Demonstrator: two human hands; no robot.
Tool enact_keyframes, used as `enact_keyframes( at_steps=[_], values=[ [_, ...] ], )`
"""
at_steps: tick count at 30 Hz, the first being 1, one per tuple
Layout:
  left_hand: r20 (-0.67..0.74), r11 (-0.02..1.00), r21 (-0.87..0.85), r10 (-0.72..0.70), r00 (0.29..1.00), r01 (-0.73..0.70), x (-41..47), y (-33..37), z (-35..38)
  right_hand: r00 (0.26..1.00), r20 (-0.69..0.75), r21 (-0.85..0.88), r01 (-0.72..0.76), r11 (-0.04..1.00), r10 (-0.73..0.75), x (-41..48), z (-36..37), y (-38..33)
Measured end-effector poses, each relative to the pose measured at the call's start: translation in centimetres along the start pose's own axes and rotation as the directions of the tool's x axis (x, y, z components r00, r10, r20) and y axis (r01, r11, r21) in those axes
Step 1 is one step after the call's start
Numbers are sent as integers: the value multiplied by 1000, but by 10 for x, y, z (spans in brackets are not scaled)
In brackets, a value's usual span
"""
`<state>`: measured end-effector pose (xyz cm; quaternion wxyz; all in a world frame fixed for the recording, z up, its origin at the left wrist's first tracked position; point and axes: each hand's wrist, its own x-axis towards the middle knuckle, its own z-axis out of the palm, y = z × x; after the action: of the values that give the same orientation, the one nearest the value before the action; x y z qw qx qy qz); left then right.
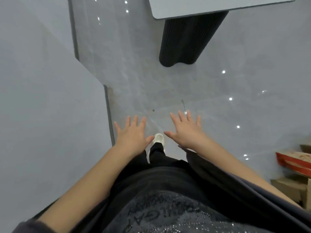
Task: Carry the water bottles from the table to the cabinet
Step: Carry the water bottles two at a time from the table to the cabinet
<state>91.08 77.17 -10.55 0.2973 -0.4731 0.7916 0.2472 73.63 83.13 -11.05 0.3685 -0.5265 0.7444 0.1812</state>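
We saw left hand (133,133) and right hand (186,130) spread flat, fingers apart, holding nothing, over the floor (218,98). Desk (210,5) corner lay ahead of hands. No water bottles in view.

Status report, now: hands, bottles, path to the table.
Left hand open, empty. Right hand open, empty. No bottles in view. Table ahead, floor between looks clear; boxes off to the right.

Dark shirt front (168,214) below both hands, sequinned lettering seen upside down, partly legible, possibly "GAP", remainder unreadable, red-printed box (296,163) right of the right hand, print too blurred to read
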Motion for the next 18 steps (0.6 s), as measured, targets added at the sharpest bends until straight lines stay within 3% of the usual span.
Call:
enact_keyframes(
  at_steps=[11, 18],
  values=[
    [-67, 990, -137, -25, 997, 16, 83, -22, -76, 996, -35, -60, 80, 995, -82, 89, -100, -22],
    [-23, 995, -90, 29, 999, -31, 171, -70, -163, 999, -34, 2, 7, 1000, -7, 165, -173, -62]
  ],
)
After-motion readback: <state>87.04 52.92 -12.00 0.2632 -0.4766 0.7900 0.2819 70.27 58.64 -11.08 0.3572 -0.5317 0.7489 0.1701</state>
